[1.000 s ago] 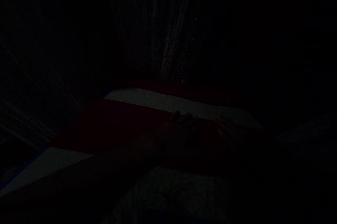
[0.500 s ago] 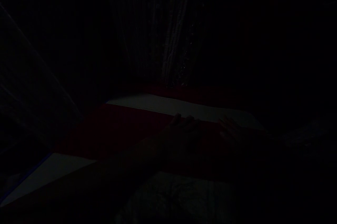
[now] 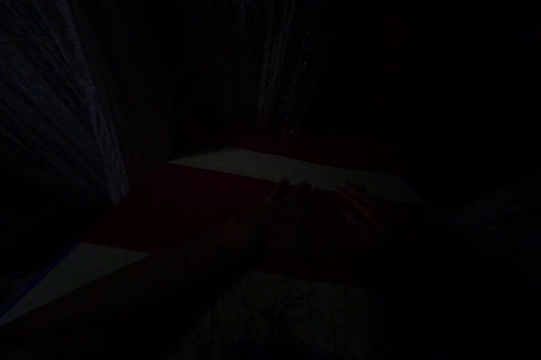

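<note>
The picture is very dark. A cloth (image 3: 177, 199) with broad red and pale bands lies spread out below me. My left hand (image 3: 291, 205) rests palm down on its red band, fingers apart, with the fingertips by the edge of the far pale band. Close by on the right, my right hand (image 3: 366, 208) has its fingers stretched out over the same edge. Neither hand shows anything held. The shadow hides the palms and much of the right arm.
On the left hangs a pale, folded curtain (image 3: 95, 95). Behind the cloth, another hanging with vertical streaks (image 3: 270, 67) and small glints comes down. A blue edging (image 3: 40, 278) runs along the cloth's left side. Patterned fabric (image 3: 287, 315) shows at the near edge.
My right hand has shifted slightly left, nearer to my left hand, which stays in about the same place. The curtain at the left looks brighter and its outline differs.
</note>
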Available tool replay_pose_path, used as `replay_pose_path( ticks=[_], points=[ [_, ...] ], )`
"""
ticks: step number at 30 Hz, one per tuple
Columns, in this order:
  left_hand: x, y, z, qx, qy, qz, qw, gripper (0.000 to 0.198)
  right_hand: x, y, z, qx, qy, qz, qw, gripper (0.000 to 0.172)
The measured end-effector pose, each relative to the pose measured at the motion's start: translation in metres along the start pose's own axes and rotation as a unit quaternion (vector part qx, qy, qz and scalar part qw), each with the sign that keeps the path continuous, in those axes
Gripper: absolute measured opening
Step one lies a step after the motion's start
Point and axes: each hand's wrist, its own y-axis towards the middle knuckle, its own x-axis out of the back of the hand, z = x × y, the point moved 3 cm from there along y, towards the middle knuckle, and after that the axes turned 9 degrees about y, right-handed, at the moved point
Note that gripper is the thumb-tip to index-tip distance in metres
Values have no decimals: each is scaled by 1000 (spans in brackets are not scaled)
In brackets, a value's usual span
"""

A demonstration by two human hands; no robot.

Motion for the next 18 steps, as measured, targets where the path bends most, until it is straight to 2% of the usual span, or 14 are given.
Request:
replay_pose_path(
  ticks=[3, 7, 9, 12, 13, 15, 18],
  points=[
    [-1, 0, 0, 1, -6, -8, 1000, 93, 0, 3, 19, 9, 11, -13, 1000, 66],
    [-1, 1, 0, 2, -8, -14, 1000, 93, 1, 3, 8, 22, 28, 109, 993, 67],
    [-1, 1, 0, 4, -2, -5, 1000, 94, 5, 4, 1, 6, 35, 90, 995, 66],
    [-1, 0, 1, 6, -1, -8, 1000, 93, 8, 7, 9, -8, 49, 46, 998, 66],
    [-1, 0, 1, 6, -4, -11, 1000, 94, 7, 7, 15, 10, 60, 69, 996, 67],
    [-2, -1, 1, 3, -9, -16, 1000, 95, 9, 6, 21, 12, 63, 67, 996, 67],
    [-2, 0, 1, -2, -10, -20, 1000, 95, 12, 1, 12, 16, 51, 101, 993, 63]
  ],
)
